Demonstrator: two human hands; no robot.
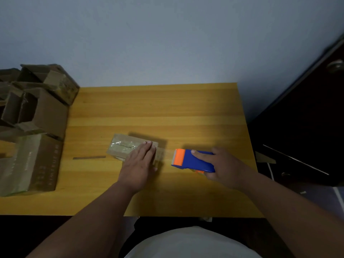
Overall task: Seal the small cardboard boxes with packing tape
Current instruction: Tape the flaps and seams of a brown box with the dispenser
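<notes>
Left hand presses box; right hand grips dispenser.

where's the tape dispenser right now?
Head view: the blue and orange tape dispenser is in the right hand's grip, low over the table, just right of the small box under the flat left hand.

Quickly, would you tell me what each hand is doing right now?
Left hand: open, pressing flat on the small box.
Right hand: gripping the tape dispenser.

Blue/orange tape dispenser, brown box
</notes>
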